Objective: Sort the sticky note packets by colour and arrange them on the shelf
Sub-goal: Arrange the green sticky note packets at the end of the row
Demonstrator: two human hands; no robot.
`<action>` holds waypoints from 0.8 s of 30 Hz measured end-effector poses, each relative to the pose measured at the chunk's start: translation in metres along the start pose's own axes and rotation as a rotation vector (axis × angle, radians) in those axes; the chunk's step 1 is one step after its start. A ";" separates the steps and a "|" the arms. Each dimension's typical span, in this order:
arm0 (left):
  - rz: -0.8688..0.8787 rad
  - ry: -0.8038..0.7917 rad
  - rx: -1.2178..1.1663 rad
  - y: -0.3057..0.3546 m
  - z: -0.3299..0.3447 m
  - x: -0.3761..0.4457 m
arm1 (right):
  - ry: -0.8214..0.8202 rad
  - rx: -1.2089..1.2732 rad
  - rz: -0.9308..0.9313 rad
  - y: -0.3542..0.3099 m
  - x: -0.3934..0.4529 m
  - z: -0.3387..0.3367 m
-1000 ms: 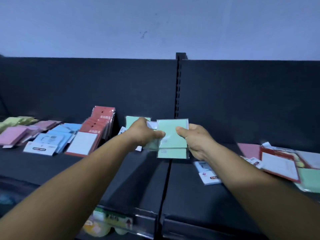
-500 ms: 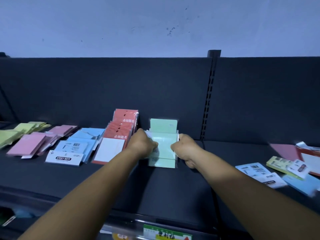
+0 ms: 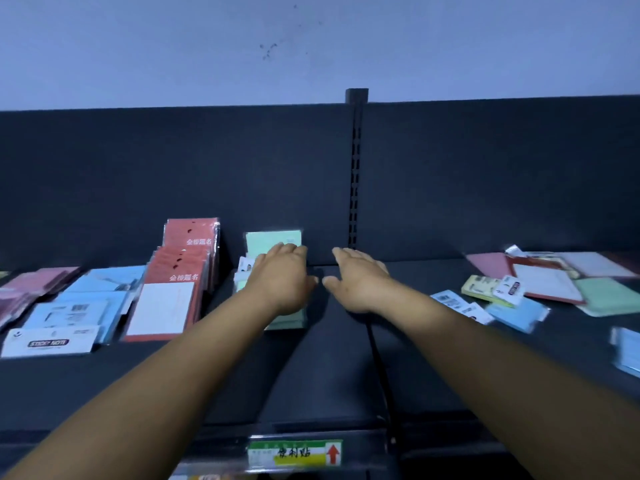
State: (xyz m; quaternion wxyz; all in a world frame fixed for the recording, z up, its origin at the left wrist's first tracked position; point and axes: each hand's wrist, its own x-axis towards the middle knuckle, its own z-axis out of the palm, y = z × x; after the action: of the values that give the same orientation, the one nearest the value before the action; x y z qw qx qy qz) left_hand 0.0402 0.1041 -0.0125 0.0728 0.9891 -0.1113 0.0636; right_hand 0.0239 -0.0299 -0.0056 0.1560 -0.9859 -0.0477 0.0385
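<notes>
Forearms reach over a dark grey metal shelf (image 3: 329, 375). The left hand (image 3: 282, 284) lies flat, fingers straight, on a stack of mint-green sticky note packets (image 3: 273, 242) leaning toward the back panel. The right hand (image 3: 360, 284) hovers just beside, fingers loosely spread, holding nothing. Red packets (image 3: 187, 258) stand left of the green stack.

Two bare forearms and hands (image 3: 284, 278), no sleeves, rings or watch
</notes>
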 end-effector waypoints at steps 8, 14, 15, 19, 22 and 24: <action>0.138 -0.060 -0.063 0.075 0.010 0.008 | 0.074 -0.110 0.077 0.081 -0.029 -0.029; 0.191 -0.102 -0.095 0.154 0.018 0.020 | 0.098 -0.105 0.121 0.155 -0.050 -0.053; 0.198 -0.108 -0.103 0.168 0.020 0.022 | 0.096 -0.104 0.120 0.167 -0.054 -0.058; 0.234 -0.129 -0.111 0.225 0.027 0.029 | 0.084 -0.110 0.111 0.214 -0.066 -0.076; 0.263 -0.135 -0.124 0.262 0.033 0.034 | 0.093 -0.100 0.109 0.249 -0.077 -0.089; 0.272 -0.151 -0.123 0.286 0.039 0.036 | 0.094 -0.084 0.123 0.274 -0.085 -0.097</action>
State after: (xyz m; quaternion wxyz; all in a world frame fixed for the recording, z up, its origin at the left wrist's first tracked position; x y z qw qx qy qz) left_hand 0.0133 -0.1860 -0.0088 0.1152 0.9605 -0.2530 -0.0088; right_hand -0.0293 -0.3274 0.0060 0.1140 -0.9933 0.0187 -0.0003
